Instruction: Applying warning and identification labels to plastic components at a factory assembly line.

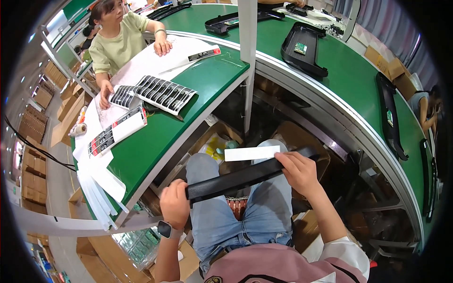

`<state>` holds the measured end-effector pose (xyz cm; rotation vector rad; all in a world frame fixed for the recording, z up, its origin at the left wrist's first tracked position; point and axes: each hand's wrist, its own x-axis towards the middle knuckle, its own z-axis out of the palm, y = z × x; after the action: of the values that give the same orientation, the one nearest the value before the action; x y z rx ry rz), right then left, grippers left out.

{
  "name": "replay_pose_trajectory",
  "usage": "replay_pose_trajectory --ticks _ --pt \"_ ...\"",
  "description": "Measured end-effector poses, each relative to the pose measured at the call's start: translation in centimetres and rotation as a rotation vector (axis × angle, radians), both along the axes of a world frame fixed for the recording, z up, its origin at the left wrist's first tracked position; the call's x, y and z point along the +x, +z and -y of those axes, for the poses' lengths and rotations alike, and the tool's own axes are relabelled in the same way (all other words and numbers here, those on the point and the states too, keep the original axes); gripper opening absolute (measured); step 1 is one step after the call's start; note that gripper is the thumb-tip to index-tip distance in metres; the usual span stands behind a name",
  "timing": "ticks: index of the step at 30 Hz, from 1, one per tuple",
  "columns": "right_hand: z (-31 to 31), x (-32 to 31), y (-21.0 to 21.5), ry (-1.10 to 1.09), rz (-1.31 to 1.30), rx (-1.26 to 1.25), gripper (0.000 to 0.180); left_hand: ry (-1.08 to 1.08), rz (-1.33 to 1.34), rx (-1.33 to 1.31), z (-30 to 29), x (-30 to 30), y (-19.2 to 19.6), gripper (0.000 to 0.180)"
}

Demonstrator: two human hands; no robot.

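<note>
A long black plastic bar [231, 183] lies slanted over my lap, its right end higher in the picture than its left. My left hand [174, 203], with a dark smartwatch at the wrist, is closed round the bar's left end. Thumb and fingers of my right hand [299, 173] pinch the right end of a white rectangular strip [252, 153], blank on the side that shows. The strip hangs just beyond the bar's far edge. The bar runs on past my right fingers; whether they grip it too is partly hidden.
On the left green table [160, 151] lie black label sheets [165, 94] and white backing strips [101, 184], where a co-worker [118, 42] rests both hands. A green conveyor [349, 80] curves along the right with black plastic housings [306, 47]. A white post [247, 61] stands between them.
</note>
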<state>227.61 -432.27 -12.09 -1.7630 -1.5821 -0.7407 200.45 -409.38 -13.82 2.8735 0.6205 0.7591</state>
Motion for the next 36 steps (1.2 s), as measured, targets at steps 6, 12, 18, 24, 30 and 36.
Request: replay_pose_trajectory --ticks 6,12,18,24,30,36 --pt "-0.5 -2.2 4.7 0.172 -0.779 -0.274 0.052 -0.151 -0.067 -0.218 0.8 -1.1 3.2 0.064" --pt "-4.8 -7.6 5.6 0.243 -1.04 -0.182 0.011 0.057 0.103 -0.321 -0.4 -2.1 -0.7 0.014" --pt "-8.4 -10.7 5.2 0.366 -1.351 -0.511 0.005 -0.149 0.571 -0.936 -0.6 -5.0 -1.8 0.039" --pt "-9.5 -11.0 4.5 0.402 -1.394 -0.602 0.007 -0.104 0.579 -1.081 -1.2 -5.5 -1.5 0.029" --pt "-10.4 -11.3 3.3 0.318 -1.41 -0.636 0.007 -0.209 0.63 -1.009 -2.0 -5.6 -2.3 0.026" --pt "-10.7 -11.3 2.4 0.243 -1.468 -0.691 0.008 -0.223 0.62 -0.975 -1.9 -5.4 -2.2 0.016"
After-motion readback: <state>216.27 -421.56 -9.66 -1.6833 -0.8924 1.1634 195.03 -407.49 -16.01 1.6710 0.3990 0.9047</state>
